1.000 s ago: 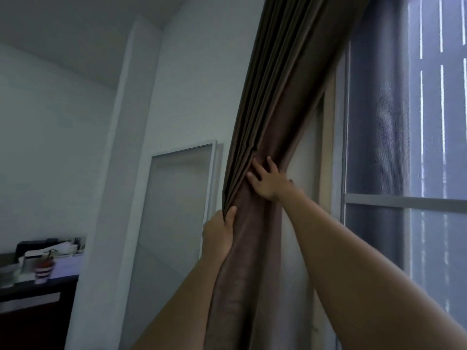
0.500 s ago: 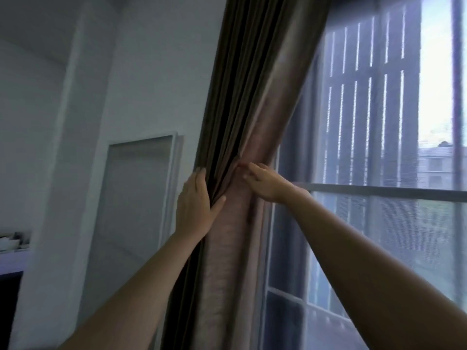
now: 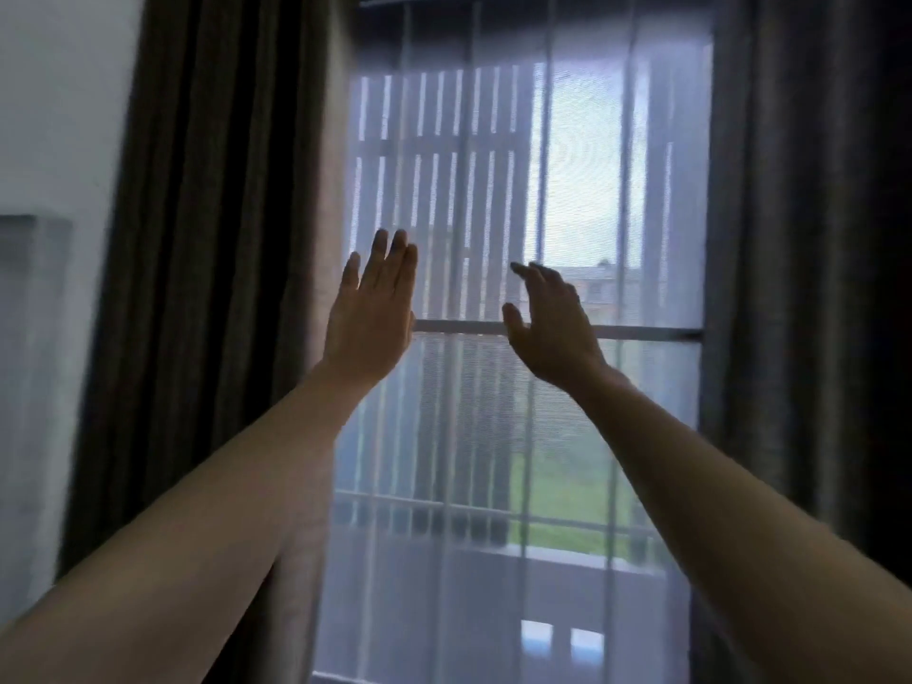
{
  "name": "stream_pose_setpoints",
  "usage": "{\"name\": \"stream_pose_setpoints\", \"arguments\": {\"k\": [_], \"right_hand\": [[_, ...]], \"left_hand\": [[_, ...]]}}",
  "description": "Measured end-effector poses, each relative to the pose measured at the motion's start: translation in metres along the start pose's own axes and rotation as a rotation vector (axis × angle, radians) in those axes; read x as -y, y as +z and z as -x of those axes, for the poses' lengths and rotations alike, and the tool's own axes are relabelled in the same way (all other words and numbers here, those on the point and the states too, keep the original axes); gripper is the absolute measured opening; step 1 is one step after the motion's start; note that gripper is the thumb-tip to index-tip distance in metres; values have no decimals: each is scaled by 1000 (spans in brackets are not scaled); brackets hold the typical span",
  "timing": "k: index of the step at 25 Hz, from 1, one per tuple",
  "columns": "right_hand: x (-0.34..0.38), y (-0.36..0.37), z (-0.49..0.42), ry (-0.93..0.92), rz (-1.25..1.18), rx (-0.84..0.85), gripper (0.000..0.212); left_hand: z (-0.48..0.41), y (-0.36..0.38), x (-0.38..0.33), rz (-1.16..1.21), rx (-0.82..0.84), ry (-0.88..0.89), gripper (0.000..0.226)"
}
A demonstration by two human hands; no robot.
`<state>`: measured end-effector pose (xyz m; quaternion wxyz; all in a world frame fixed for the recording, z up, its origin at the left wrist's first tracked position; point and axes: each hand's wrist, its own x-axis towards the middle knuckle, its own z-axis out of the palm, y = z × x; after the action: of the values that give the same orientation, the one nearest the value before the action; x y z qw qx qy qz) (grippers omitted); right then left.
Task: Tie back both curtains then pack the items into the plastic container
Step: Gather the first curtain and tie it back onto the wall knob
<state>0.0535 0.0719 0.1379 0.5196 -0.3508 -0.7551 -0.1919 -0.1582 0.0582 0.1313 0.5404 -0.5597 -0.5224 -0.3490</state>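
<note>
**Now both hands are empty before the window**

Straight ahead, a sheer white drape veils the window. The left curtain hangs dark and straight at the window's left edge, and the right curtain hangs at its right edge. In front of the window's crossbar, the left hand is raised with straight fingers and the right hand with loosely spread ones. Neither holds anything.

Right curtain partly off-frame
</note>
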Motion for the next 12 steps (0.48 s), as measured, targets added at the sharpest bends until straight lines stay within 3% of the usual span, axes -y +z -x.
{"name": "stream_pose_setpoints", "arguments": {"k": [4,12], "right_hand": [[-58,-65,69,127,209,-164,50],[-145,-144,156,452,402,-159,68]], "left_hand": [[-12,-12,-111,316,33,32,52],[-24,-12,-282,894,86,124,55]]}}
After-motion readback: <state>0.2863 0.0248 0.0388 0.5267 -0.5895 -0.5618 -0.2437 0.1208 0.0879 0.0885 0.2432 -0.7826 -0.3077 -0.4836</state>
